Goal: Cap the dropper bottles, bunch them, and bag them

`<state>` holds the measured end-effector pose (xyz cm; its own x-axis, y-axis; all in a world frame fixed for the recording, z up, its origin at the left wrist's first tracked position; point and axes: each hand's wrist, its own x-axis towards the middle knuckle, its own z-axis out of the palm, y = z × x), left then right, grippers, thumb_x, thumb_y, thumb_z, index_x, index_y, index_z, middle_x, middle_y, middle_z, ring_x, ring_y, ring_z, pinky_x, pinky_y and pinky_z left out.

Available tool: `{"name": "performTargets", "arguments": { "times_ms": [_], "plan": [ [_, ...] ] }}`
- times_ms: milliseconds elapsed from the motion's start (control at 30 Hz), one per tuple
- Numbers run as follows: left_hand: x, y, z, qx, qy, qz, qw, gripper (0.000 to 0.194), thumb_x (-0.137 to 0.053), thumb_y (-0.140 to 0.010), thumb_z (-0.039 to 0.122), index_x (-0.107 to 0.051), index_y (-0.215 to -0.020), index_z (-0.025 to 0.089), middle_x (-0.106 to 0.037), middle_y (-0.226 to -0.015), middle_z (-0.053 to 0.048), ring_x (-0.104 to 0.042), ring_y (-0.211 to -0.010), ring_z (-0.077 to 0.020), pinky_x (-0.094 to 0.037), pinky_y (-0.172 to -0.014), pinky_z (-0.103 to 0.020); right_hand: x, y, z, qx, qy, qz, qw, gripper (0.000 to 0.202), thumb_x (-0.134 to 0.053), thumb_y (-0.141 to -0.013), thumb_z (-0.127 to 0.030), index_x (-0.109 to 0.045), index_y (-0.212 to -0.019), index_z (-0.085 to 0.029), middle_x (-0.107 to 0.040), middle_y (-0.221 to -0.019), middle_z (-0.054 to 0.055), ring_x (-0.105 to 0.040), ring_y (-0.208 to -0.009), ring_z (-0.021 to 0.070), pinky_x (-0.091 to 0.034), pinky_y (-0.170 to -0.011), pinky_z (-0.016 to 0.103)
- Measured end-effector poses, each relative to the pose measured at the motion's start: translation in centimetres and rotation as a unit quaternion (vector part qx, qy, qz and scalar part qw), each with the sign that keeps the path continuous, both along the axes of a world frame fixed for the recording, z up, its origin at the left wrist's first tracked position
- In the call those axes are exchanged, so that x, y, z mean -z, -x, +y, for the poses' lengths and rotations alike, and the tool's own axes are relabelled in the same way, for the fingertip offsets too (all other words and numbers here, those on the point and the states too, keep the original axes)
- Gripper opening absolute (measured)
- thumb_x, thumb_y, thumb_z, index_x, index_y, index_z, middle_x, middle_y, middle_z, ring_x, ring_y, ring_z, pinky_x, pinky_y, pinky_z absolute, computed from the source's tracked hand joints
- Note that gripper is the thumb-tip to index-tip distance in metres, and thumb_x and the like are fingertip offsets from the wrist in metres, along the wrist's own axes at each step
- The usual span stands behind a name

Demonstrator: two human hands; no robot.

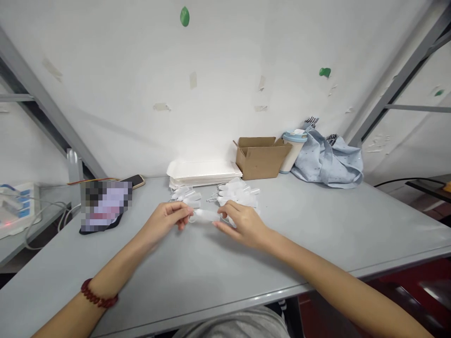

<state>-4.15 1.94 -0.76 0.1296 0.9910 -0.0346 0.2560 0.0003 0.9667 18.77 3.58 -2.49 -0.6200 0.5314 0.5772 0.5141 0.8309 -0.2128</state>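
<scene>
1. Closest to the camera is some grey clothing (236, 324), just below the front edge of the worktop (317, 225).
2. The small white piece (206, 216) is up between both hands, around the middle of the worktop. Left hand (172, 216) is pinching its looped end; right hand (243, 224) is half curled at the other end, and honestly I can't tell if it's gripping or just touching.
3. Similar bits sit just beyond: a smaller heap (185, 193) on the left and a bigger heap (239, 188) on the right. My read is it's mid-batch, one piece in hand and not finished. No clue which heap is done and which is left, they look too alike from here.
4. Behind those, near the back edge, there's a flat white stack (204, 171); can't see if it holds anything.
5. Right beside it, a cardboard box (262, 162) with flaps up, insides hidden. Then a lidded cup (293, 152), contents unknown, and a slumped blue bag (327, 162) toward the back right corner, no view inside.
</scene>
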Motion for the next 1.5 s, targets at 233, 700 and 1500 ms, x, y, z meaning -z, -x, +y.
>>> {"name": "performTargets", "arguments": {
  "times_ms": [233, 700, 1500],
  "plan": [
    [1.3, 0.5, 1.1, -0.164, 0.009, -0.072, 0.984, 0.027, -0.066, -0.070, 0.039, -0.061, -0.064, 0.013, -0.050, -0.057, 0.002, -0.042, -0.046, -0.0089, -0.034, -0.046, -0.023, -0.4, -0.6, 0.8, 0.073, 0.046, -0.071, 0.994, 0.006, -0.053, -0.085, -0.019, -0.058, -0.087, -0.015, -0.063, -0.080, 0.005, -0.057, -0.066, 0.0139, -0.037, -0.057, 0.024],
    [1.5, 0.2, 1.3, -0.207, 0.057, -0.139, 0.967, 0.037, -0.066, -0.068, 0.042, -0.059, -0.088, 0.012, -0.055, -0.057, 0.003, -0.045, -0.045, -0.0081, -0.036, -0.045, -0.021, -1.3, -0.7, 0.5, 0.127, 0.123, -0.224, 0.958, 0.015, -0.061, -0.081, -0.025, -0.061, -0.091, -0.013, -0.066, -0.085, 0.011, -0.062, -0.072, 0.0223, -0.033, -0.053, 0.027],
    [1.8, -1.5, -0.1, 0.083, 0.032, 0.055, 0.995, 0.034, -0.054, -0.080, 0.048, -0.064, -0.087, 0.016, -0.055, -0.063, 0.001, -0.047, -0.050, -0.0100, -0.038, -0.050, -0.023, -0.3, -0.2, 0.0, -0.007, 0.007, -0.091, 0.996, 0.009, -0.062, -0.081, -0.021, -0.058, -0.087, -0.014, -0.059, -0.078, 0.004, -0.052, -0.066, 0.0134, -0.035, -0.055, 0.023]
  ]
}}
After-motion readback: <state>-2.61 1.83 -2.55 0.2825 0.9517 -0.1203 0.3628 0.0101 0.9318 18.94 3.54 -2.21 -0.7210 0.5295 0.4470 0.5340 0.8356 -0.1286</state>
